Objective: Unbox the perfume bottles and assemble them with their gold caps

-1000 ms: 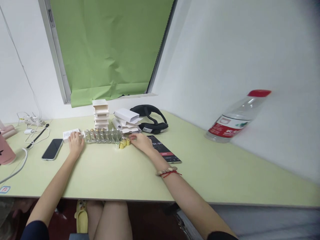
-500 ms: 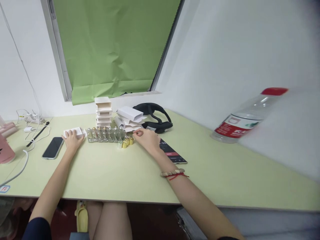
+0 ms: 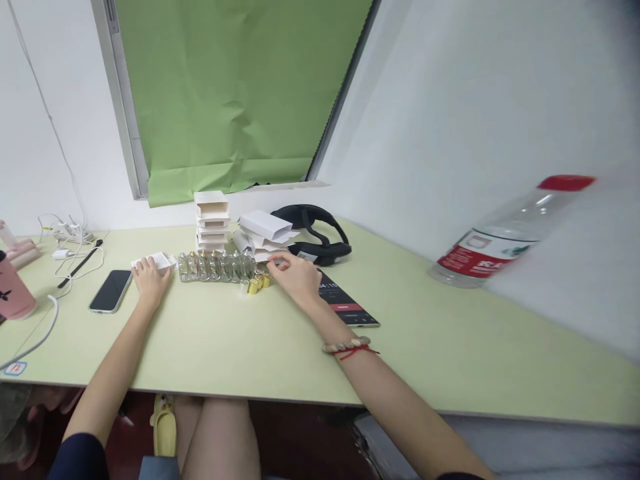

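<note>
Your left hand (image 3: 151, 281) lay on a white box (image 3: 159, 259) at the left end of the row of glass bottles (image 3: 217, 267), its fingers spread over the near side; whether they gripped the box or only rested on it, I could not tell. Your right hand (image 3: 296, 277) was at the other end, thumb and forefinger brought close together in a narrow pinch beside the last bottles, just above and right of the small gold caps (image 3: 253, 287); whether anything sat between the fingertips was too small to make out. The step in hand, as I judged it, was fine fingertip work on the right while your left hand minded the box. The next move seemed to call for a light, sure pinch and a path that did not brush the tightly packed row. The bottles stood upright on the table (image 3: 225, 340), necks up, each one's long axis vertical, while the row itself ran left to right, roughly along the table's front edge. The box lay flat, its long axis also mostly left to right, with its right end toward the first bottle. Stacked open cartons (image 3: 212, 221) stood behind the row, and a pile of white cartons (image 3: 267, 225) lay behind its right end.
</note>
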Available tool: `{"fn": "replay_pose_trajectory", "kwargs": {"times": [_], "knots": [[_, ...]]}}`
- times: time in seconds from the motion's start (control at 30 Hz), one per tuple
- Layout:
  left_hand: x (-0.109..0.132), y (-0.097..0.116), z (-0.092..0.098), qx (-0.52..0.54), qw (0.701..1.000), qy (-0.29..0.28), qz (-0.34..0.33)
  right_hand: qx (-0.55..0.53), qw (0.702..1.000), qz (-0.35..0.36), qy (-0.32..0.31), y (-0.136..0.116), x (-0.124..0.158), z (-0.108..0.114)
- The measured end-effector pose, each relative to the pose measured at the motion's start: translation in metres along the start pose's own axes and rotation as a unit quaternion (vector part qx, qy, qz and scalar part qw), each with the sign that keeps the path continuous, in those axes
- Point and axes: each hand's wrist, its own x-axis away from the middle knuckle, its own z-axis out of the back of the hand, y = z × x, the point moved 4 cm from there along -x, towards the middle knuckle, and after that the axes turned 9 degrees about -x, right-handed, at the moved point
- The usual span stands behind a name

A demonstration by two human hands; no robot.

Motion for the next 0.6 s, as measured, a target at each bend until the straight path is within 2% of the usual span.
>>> {"fn": "replay_pose_trajectory", "kwargs": {"times": [0.23, 0.43, 0.6], "knots": [[0.005, 0.012, 0.011, -0.017, 0.999, -0.002, -0.047, -0.008, 1.0, 0.009, 0.006, -0.001, 0.001, -0.001], [0.004, 0.018, -0.002, 0.022, 0.987, -0.039, -0.154, -0.016, 1.0, 0.02, 0.007, -0.003, 0.001, -0.001], [0.001, 0.015, -0.006, 0.03, 0.986, -0.041, -0.158, -0.015, 0.999, 0.031, 0.001, -0.005, 0.003, -0.002]]}}
